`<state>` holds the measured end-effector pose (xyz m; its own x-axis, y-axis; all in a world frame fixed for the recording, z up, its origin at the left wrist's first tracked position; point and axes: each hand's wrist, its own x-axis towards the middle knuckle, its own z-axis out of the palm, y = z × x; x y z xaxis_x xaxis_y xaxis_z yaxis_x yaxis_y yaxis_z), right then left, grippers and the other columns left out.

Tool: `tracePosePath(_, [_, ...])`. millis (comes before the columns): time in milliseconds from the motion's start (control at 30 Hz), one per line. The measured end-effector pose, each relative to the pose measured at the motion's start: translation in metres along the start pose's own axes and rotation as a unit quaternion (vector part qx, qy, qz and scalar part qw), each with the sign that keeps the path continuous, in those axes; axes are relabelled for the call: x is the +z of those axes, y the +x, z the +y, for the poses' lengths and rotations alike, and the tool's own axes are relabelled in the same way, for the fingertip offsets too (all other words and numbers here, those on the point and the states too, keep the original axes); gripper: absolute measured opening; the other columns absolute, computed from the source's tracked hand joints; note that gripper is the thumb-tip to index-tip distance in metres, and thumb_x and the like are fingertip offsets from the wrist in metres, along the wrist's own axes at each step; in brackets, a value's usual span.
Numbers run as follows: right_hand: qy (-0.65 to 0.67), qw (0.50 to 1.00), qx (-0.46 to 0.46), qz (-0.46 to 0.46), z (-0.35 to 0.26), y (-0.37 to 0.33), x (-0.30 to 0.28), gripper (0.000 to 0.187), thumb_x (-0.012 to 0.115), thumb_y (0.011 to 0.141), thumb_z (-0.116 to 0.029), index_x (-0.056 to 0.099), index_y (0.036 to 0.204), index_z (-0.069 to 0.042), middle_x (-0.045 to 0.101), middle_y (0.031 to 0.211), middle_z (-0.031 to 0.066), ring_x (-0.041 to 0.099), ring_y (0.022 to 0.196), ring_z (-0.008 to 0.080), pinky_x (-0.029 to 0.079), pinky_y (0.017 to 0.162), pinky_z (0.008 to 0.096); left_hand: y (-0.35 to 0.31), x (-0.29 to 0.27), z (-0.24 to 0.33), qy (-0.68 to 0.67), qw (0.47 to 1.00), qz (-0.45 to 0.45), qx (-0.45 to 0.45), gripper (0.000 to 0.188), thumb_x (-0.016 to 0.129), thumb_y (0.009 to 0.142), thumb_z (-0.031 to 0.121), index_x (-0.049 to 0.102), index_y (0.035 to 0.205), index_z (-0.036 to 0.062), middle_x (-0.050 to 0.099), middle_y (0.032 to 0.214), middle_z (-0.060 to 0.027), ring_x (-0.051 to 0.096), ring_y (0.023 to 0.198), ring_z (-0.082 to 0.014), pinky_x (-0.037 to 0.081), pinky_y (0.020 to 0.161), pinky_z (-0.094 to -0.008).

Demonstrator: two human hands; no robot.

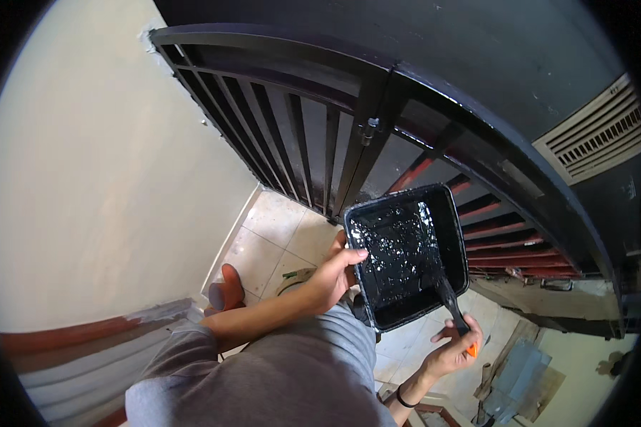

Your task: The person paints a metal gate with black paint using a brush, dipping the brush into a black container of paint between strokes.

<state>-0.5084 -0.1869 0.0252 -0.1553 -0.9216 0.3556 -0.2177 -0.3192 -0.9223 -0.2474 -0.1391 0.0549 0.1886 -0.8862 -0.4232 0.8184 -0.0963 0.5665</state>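
Paint loading is our step: left hand [332,274] grips the black tray [406,256], right hand [454,350] fingers closed on the brush [450,299]; next, we judge, lifting it cleanly toward the gate [313,142].

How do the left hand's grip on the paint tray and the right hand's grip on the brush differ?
The left hand clamps the black paint tray at its left rim, thumb over the edge; the right hand wraps the brush handle below the tray. The left hand sits higher and carries the tray; the right hand sits lower, the brush tip resting inside the tray. Both hands are bare and closed on something.
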Motion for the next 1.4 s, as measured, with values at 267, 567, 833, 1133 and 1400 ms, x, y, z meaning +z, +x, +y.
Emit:
tracePosePath(267, [0.062,0.998,0.023,0.010,-0.004,0.009,0.007,0.049,0.044,0.114,-0.041,0.063,0.114,0.004,0.067,0.076,0.0113,0.054,0.051,0.0098,0.041,0.045,0.0207,-0.003,-0.006,-0.001,-0.030,0.999,0.019,-0.003,0.060,0.051,0.099,0.020,0.033,0.155,0.0082,0.052,0.149,-0.0133,0.053,0.139,-0.0284,0.041,0.118,-0.0498])
tracePosePath(567, [0.307,0.925,0.162,0.156,-0.011,0.079,-0.013,0.050,0.050,0.112,-0.043,0.062,0.130,0.001,0.073,0.089,0.0095,0.060,0.060,0.0101,0.045,0.051,0.0232,-0.003,-0.017,-0.016,-0.044,0.998,-0.017,0.032,0.066,0.060,0.094,0.037,0.047,0.148,0.0007,0.061,0.143,-0.0142,0.054,0.136,-0.0300,0.038,0.118,-0.0469])
tracePosePath(833, [0.226,0.929,-0.041,0.290,0.003,0.175,-0.035,0.050,0.042,0.114,-0.039,0.059,0.137,0.003,0.077,0.109,0.0167,0.070,0.070,0.0111,0.052,0.058,0.0218,-0.006,-0.005,-0.016,-0.030,0.995,-0.020,0.089,0.054,0.053,0.101,0.036,0.056,0.141,0.0005,0.063,0.141,-0.0132,0.058,0.131,-0.0298,0.043,0.115,-0.0464])
tracePosePath(1133, [0.134,0.975,-0.164,0.074,-0.002,0.125,0.081,0.026,0.060,0.105,-0.007,0.070,0.126,0.004,0.078,0.108,0.0173,0.077,0.080,0.0169,0.060,0.066,0.0272,-0.012,-0.009,-0.009,-0.037,0.991,0.048,0.119,0.048,0.055,0.100,0.031,0.058,0.139,0.0046,0.063,0.142,-0.0101,0.059,0.131,-0.0281,0.044,0.114,-0.0470])
tracePosePath(1400, [0.169,0.925,-0.131,0.315,0.021,0.200,0.021,0.040,0.047,0.114,-0.026,0.064,0.129,0.007,0.076,0.108,0.0189,0.074,0.080,0.0161,0.056,0.066,0.0254,-0.030,-0.030,-0.002,-0.053,0.981,0.089,0.163,0.045,0.057,0.099,0.032,0.062,0.135,0.0056,0.066,0.139,-0.0092,0.060,0.130,-0.0273,0.045,0.113,-0.0473])
